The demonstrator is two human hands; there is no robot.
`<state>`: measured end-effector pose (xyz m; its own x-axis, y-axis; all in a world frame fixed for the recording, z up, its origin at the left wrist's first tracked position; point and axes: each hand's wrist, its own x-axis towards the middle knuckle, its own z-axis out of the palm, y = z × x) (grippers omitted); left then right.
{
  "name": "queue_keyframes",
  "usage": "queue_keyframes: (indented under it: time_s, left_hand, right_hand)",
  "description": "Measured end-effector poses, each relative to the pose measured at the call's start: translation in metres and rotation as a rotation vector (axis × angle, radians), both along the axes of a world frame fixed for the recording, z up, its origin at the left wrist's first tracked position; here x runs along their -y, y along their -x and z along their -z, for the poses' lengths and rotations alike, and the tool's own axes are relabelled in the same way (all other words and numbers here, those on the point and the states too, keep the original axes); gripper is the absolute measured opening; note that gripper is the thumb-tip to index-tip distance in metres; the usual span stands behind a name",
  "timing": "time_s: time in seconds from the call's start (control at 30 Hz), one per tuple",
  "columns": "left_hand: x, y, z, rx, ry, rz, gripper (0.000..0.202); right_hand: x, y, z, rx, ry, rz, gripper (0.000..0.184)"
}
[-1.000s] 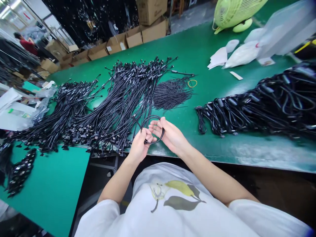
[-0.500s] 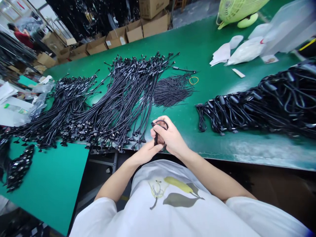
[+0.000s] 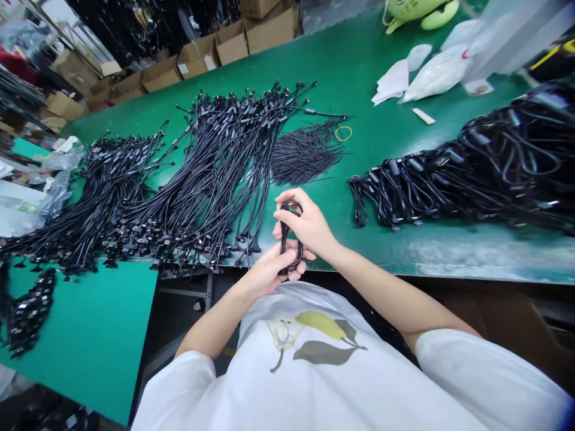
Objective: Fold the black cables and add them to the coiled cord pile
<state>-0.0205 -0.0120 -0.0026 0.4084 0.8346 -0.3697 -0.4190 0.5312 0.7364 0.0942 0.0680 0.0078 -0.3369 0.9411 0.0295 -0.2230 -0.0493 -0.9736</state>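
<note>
A black cable, folded into a narrow coil, is held upright between both hands at the near edge of the green table. My right hand grips its upper half, fingers wrapped round it. My left hand is closed on its lower end, just below the right hand. A heap of loose straight black cables lies immediately to the left. A small pile of thin black ties lies just beyond the hands.
Coiled black cables are heaped on the right. A yellow rubber band, white bags and a green fan lie farther back. Cardboard boxes line the far edge. A lower green table stands at left.
The wide round loop of cable has been squeezed into a narrow folded coil. My right hand closed round its top and my left hand moved down to its bottom end.
</note>
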Motion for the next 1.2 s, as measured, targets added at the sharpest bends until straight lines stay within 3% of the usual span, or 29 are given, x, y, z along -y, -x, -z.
queue_keyframes:
  time_s: [0.2, 0.37, 0.53, 0.6, 0.7, 0.77, 0.83, 0.9, 0.93, 1.0, 1.13, 1.2]
  left_hand:
    - [-0.004, -0.002, -0.004, 0.091, 0.147, 0.02, 0.038]
    - [-0.008, -0.004, -0.003, 0.114, 0.134, 0.014, 0.037]
    - [-0.008, -0.009, 0.005, -0.005, 0.059, 0.06, 0.039]
    - [-0.012, -0.008, 0.007, 0.006, 0.064, -0.03, 0.036]
    - [-0.024, -0.002, 0.009, 0.094, 0.071, -0.355, 0.023]
    - [-0.034, 0.004, 0.008, 0.145, 0.085, -0.543, 0.016]
    - [-0.041, 0.006, 0.006, 0.17, 0.085, -0.633, 0.016]
    - [-0.045, 0.004, 0.004, 0.169, 0.062, -0.657, 0.022]
    - [-0.045, 0.003, 0.004, 0.161, 0.053, -0.656, 0.025]
    - [-0.044, -0.001, 0.004, 0.123, 0.038, -0.652, 0.029]
    - [-0.039, -0.002, 0.004, 0.007, -0.028, -0.621, 0.026]
    - [-0.038, -0.001, 0.004, -0.036, -0.076, -0.605, 0.026]
  right_hand:
    - [-0.008, -0.003, 0.01, -0.114, 0.309, -0.165, 0.03]
    - [-0.004, 0.001, 0.011, -0.203, 0.246, -0.114, 0.027]
    - [-0.007, -0.001, 0.019, -0.016, 0.152, -0.181, 0.027]
    - [-0.01, -0.005, 0.022, 0.108, 0.011, -0.079, 0.028]
    - [-0.004, -0.012, 0.026, 0.363, -0.4, 0.164, 0.036]
    - [0.008, -0.013, 0.031, 0.576, -0.735, 0.13, 0.035]
    - [0.021, -0.011, 0.038, 0.763, -1.015, 0.005, 0.027]
    - [0.031, -0.005, 0.046, 0.865, -1.153, -0.022, 0.02]
    - [0.034, -0.002, 0.048, 0.877, -1.144, -0.001, 0.02]
    - [0.037, 0.005, 0.048, 0.809, -0.973, 0.012, 0.02]
    - [0.037, 0.01, 0.037, 0.419, -0.296, -0.167, 0.012]
    - [0.036, 0.007, 0.031, 0.301, -0.083, -0.227, 0.011]
